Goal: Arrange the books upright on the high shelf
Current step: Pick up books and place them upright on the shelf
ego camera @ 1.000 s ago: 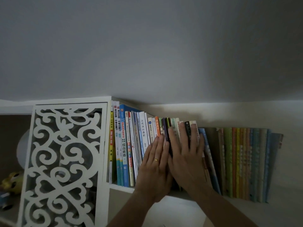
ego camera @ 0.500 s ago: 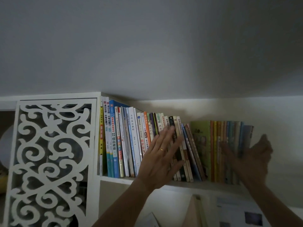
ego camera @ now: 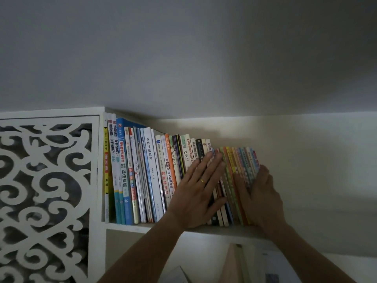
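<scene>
Compared with half a second ago, the gap in the row is closed: the thin colourful books (ego camera: 240, 172) at the right end, which stood apart from the others, now lie against the rest of the books (ego camera: 151, 174), and the green cover that faced outward is not seen any more. The right hand (ego camera: 262, 193) has come in from the far right and now sits on the outer side of this thin group. The left hand (ego camera: 195, 190) is in almost the same place as before, on the spines in the middle of the row.

The left hand lies flat on the spines with straight fingers (ego camera: 206, 166), a little spread and pointing up to the right; a gold ring (ego camera: 202, 180) is on one finger. The right hand is cupped around the right end of the row: its thumb lies across the front of the thin spines, and the other fingers go behind the last book, so how they lie I cannot tell. Both forearms rise from the bottom of the view.

All the books stand in one tight row on the high shelf (ego camera: 130, 227), starting beside the white carved panel (ego camera: 47, 190). The left ones are upright; the right ones lean to the left at the top.
</scene>
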